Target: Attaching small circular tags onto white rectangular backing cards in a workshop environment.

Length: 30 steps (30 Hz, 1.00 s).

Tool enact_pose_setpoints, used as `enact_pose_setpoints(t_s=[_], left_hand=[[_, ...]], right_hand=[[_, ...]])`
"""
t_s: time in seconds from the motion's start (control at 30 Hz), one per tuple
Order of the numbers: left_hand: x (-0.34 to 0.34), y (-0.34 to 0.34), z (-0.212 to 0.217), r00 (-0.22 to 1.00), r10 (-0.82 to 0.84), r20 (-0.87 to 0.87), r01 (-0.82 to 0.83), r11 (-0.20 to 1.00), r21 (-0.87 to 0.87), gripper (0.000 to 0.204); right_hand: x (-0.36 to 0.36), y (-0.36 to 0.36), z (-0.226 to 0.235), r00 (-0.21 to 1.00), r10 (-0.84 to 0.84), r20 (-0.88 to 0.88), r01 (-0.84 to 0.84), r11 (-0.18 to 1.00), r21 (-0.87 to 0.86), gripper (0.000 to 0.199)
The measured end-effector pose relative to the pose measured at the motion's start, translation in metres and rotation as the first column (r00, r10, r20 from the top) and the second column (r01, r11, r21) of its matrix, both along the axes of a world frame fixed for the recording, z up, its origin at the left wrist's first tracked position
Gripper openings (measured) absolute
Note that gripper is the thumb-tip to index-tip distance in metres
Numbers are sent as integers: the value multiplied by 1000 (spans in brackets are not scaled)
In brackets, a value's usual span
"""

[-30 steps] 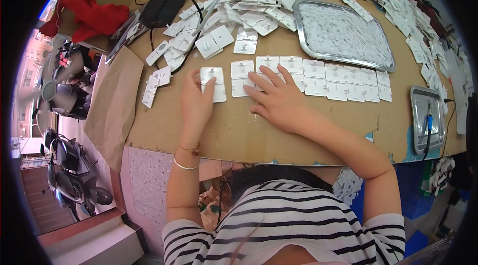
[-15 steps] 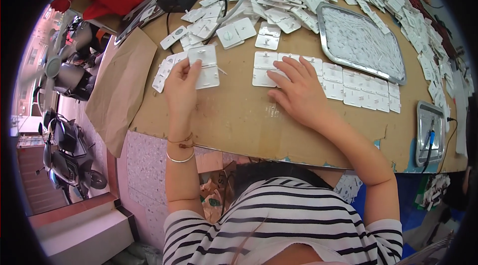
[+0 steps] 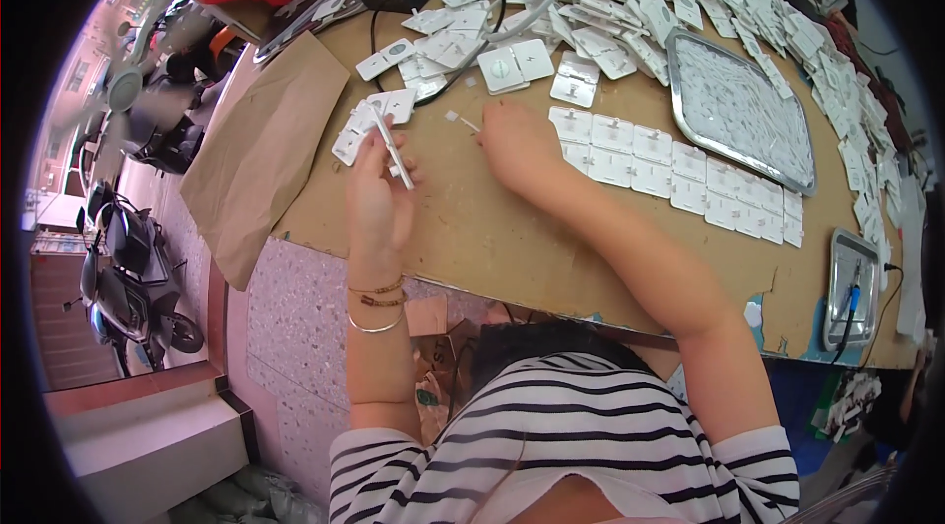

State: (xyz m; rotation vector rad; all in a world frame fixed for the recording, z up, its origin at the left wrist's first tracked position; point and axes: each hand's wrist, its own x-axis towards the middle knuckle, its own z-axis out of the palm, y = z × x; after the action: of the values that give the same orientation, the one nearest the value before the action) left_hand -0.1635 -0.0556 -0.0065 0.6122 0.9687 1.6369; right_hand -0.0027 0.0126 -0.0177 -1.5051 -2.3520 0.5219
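Plate point(image 3: 393, 146), white and tipped, is pinched by the left hand point(image 3: 379, 175). At three o'clock, the right hand point(image 3: 522, 140) curls beside a stick point(image 3: 470, 125), hold hidden. Bare counter point(image 3: 477, 239) opens toward the six o'clock edge point(image 3: 492, 297).

The tabletop point(image 3: 463, 239) is lit brightly and softly; the doorway view point(image 3: 89, 81) is left pinkish and washed out. Glints are caught by the tray rim point(image 3: 673, 76). Fan blades point(image 3: 87, 142) are blurred, edges bowed, corners blackened.

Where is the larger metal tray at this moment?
In the head view, the larger metal tray lies on the table's right side, between the row of white cards and the heaped cards behind it.
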Motion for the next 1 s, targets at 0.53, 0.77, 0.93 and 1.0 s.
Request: enact_pose_setpoints(t_s=[0.53, 0.77, 0.93, 1.0], left_hand=[[36, -15, 7, 849, -387, 359, 400, 916, 39, 40], [61, -23, 16, 917, -354, 186, 355, 935, 29, 39], [61, -23, 9, 942, -295, -161, 300, 954, 9, 33], [61, -24, 9, 954, -258, -152, 265, 964, 23, 29]], right_hand=[[49, -45, 38, 768, -51, -638, -55, 988, -145, 16], [51, -59, 27, 844, 187, -502, -13, 944, 330, 9], [50, -65, 28, 838, 156, -523, 30, 944, 330, 10], [48, -67, 33, 781, 59, -622, 62, 983, 172, 12]])
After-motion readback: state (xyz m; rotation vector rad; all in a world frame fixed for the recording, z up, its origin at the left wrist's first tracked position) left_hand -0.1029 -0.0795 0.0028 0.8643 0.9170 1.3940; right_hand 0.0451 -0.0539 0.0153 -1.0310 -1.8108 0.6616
